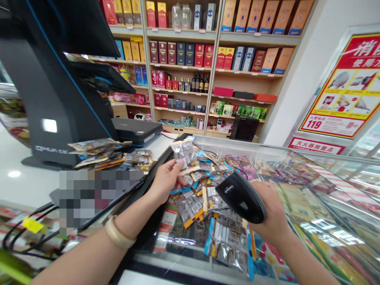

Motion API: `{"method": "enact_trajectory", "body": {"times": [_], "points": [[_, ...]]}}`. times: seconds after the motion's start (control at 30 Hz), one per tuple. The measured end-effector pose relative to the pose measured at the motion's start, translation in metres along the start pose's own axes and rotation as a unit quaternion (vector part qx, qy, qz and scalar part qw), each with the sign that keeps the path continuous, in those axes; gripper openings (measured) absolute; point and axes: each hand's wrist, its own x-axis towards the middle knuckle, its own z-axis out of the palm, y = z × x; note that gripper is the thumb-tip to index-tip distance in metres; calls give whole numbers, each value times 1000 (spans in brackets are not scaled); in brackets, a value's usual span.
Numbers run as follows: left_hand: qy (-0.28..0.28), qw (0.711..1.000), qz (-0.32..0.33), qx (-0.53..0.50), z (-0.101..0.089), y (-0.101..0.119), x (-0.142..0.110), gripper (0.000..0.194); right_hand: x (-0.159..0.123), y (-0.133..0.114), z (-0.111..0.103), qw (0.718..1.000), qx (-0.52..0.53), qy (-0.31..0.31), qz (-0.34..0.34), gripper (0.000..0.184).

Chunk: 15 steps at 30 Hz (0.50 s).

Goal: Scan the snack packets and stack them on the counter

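Left of the loose pile of small packets [191, 208], a black checkout terminal [68, 95] stands on a white table [18, 158]. A stack of similar packets [99, 153] lies against its base, also left of the pile, with a flat black device [135, 130] just behind.

The left hand [166, 178], with a gold-coloured bracelet [117, 233] on its wrist, comes in from the pile's left side; its thumb and fingers are closed on one packet [184, 152], lifted at the pile's far left edge. The pile itself is spread over a glass-topped table [175, 259] — clear packets with orange or blue edges, some overlapping.

Over the pile's right side is a black handheld scanner [240, 198], its head tilted toward the left hand. The right hand [271, 208] is wrapped around its handle. The two hands are apart — the scanner and part of the pile lie between them. Beyond the pile's far right side are purple packets [240, 164], and farther right a red-and-yellow sign [344, 91] is on the wall.
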Motion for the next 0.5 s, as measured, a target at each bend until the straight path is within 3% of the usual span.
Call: {"method": "enact_trajectory", "body": {"times": [0.13, 0.27, 0.4, 0.5], "points": [[142, 971, -77, -177, -21, 16, 25, 8, 0, 4, -2, 1000, -15, 15, -10, 19], [240, 925, -84, -281, -45, 27, 47, 17, -1, 5, -3, 999, -20, 27, -20, 22], [270, 914, -93, -288, -54, 25, 54, 23, -3, 8, -2, 999, -24, 26, -21, 25], [220, 952, -88, -193, -53, 16, 50, 11, -3, 9, -1, 999, -29, 25, -23, 25]]}}
